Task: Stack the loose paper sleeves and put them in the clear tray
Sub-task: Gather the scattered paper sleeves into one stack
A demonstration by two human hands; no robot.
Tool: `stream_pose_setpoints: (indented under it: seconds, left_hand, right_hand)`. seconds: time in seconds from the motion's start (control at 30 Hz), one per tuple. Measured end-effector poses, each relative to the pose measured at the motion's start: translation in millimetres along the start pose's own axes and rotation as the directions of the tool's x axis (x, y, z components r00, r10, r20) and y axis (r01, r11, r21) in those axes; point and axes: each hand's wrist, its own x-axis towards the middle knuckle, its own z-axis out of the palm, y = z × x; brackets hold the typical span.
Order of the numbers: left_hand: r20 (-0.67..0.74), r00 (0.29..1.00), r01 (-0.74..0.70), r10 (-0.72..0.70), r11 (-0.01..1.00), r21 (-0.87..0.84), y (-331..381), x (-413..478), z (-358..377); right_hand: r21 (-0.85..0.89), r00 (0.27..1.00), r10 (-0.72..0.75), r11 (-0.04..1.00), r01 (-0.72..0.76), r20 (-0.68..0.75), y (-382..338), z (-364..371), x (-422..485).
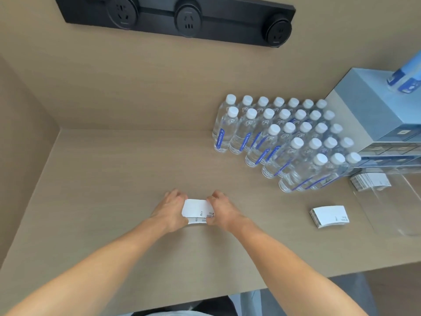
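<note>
Where the two hands meet near the middle of the worktop (pixel 114 179), a small stack of white sleeves (pixel 197 210) is held on the surface. It is clasped from both short ends: the left hand (pixel 171 209) is closed on its left end and the right hand (pixel 224 210) on its right end, with the fingers (pixel 215 197) curled over the far edge and the thumbs at the near edge. Small dark print is seen on the right part of the top sleeve, and a second sleeve edge shows just below it, slightly offset.

To the right, well apart from the hands, a second stack (pixel 329 216) of the same sleeves lies flat on the worktop, unheld. Just beyond it a clear tray (pixel 401 201) is set at the right edge of view; a third bundle of sleeves (pixel 370 180) is seen at its far end, though whether it lies inside the tray cannot be told for certain.

Behind these, capped water bottles (pixel 284 142) with blue labels are ranked upright in rows. They are flanked on the right by grey-blue boxes (pixel 376 110), on which a blue and white item (pixel 405 80) rests. On the wall above, a black socket strip (pixel 182 19) is mounted.
</note>
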Motion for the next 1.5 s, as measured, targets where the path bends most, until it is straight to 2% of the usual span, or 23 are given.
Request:
stream_pose_setpoints:
  seconds: [0.17,0.37,0.57,0.73,0.8,0.87,0.9,0.93,0.97,1.03,1.07,1.1,1.23,1.3,1.37,1.4,1.5]
  left_hand:
    - [0.003,1.0,0.013,-0.013,1.0,0.01,-12.0,-3.1,6.5]
    - [0.029,0.999,0.031,-0.03,0.998,-0.055,-16.0,-8.5,12.6]
    - [0.047,0.997,0.059,-0.06,0.998,0.009,-6.5,-17.4,13.8]
    - [0.059,0.997,0.057,-0.058,0.998,0.021,-4.7,-15.9,10.9]
    - [0.051,0.997,0.064,-0.062,0.997,-0.046,-7.7,-15.6,12.1]
    - [-0.002,0.989,0.146,-0.15,0.963,-0.225,-15.3,-17.0,13.5]
    - [-0.023,0.968,0.226,-0.251,0.905,-0.359,-19.2,-18.7,13.3]
    - [-0.002,0.927,0.317,-0.374,0.789,-0.526,-22.0,-20.3,11.9]
    - [0.079,0.873,0.395,-0.481,0.604,-0.693,-23.1,-21.3,10.7]
    - [0.302,0.79,0.458,-0.533,0.186,-0.869,-20.7,-21.2,11.0]
    - [0.356,0.778,0.459,-0.518,0.082,-0.885,-17.8,-21.2,11.1]
    - [0.364,0.777,0.453,-0.513,0.054,-0.89,-14.7,-20.5,11.9]
    - [0.301,0.793,0.433,-0.53,0.141,-0.89,-11.2,-23.6,19.6]
    - [0.258,0.813,0.422,-0.523,0.223,-0.879,-16.6,-29.8,22.6]
    - [0.163,0.825,0.395,-0.54,0.346,-0.851,-24.5,-34.9,25.0]
    - [0.119,0.824,0.389,-0.554,0.4,-0.83,-27.9,-38.3,24.6]
    - [0.067,0.844,0.376,-0.532,0.499,-0.781,-40.9,-45.1,25.4]
  right_hand:
    - [0.027,1.0,-0.014,1.0,0.013,0.017,-2.6,9.4,5.2]
    - [0.134,0.999,-0.038,0.99,0.035,0.022,2.8,15.3,1.3]
    - [0.011,0.998,-0.062,0.998,0.062,0.014,-1.1,18.1,-7.6]
    - [0.017,0.998,-0.054,0.998,0.054,0.029,-6.9,14.3,-7.9]
    - [0.062,0.999,-0.018,0.998,0.015,0.047,-8.7,13.8,-9.4]
    - [0.21,0.995,0.088,0.973,-0.097,0.051,-9.1,12.6,-13.7]
    - [0.321,0.983,0.183,0.93,-0.181,0.023,-9.1,12.1,-15.8]
    - [0.44,0.955,0.297,0.859,-0.263,-0.009,-10.2,11.9,-17.5]
    - [0.542,0.915,0.404,0.773,-0.328,-0.022,-13.5,12.1,-19.3]
    - [0.669,0.866,0.497,0.624,-0.404,0.059,-26.7,14.6,-22.0]
    - [0.709,0.864,0.493,0.572,-0.413,0.105,-34.8,17.8,-23.4]
    - [0.73,0.868,0.479,0.545,-0.413,0.132,-43.8,20.1,-25.3]
    - [0.73,0.839,0.538,0.541,-0.417,0.081,-59.3,29.6,-31.1]
    - [0.819,0.816,0.571,0.423,-0.388,0.091,-56.3,32.8,-32.7]
    - [0.894,0.791,0.595,0.267,-0.359,0.14,-54.6,36.1,-33.3]
    - [0.905,0.781,0.603,0.222,-0.363,0.165,-54.4,39.2,-33.4]
    - [0.899,0.764,0.621,0.218,-0.379,0.172,-60.6,51.9,-37.7]
